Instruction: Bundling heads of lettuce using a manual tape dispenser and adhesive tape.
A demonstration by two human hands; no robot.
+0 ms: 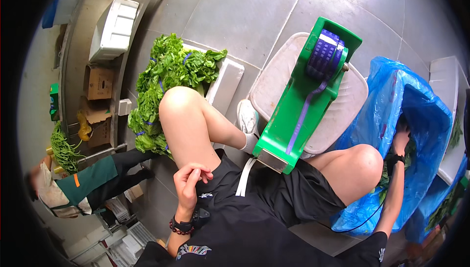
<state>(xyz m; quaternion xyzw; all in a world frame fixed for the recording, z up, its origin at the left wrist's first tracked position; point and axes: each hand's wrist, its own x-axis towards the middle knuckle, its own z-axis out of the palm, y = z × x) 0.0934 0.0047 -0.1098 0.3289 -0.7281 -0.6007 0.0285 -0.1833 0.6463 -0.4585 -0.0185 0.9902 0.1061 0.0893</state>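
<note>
My left hand point(191, 183) is raised over my lap with its fingers curled, and nothing shows in it. My right hand point(401, 138) reaches into a crate lined with blue plastic point(382, 98), among dark leafy greens point(385, 175); its fingertips are in shadow, so its hold is hidden. Between my knees a green tape dispenser point(281, 127) rests on a pale plastic stool point(275, 72). It carries a roll of purple printed tape point(325, 56), whose free strip runs down towards the metal cutter plate point(271, 160). Bundles of leafy greens point(165, 65) bound with purple tape are heaped beyond my left knee.
A white foam box point(226, 83) is beside the heaped greens. Metal shelving at left holds another foam box point(115, 28) and cardboard boxes point(99, 82). A person in a green apron point(88, 180) stands near green beans point(64, 149). More foam boxes point(448, 120) are at far right.
</note>
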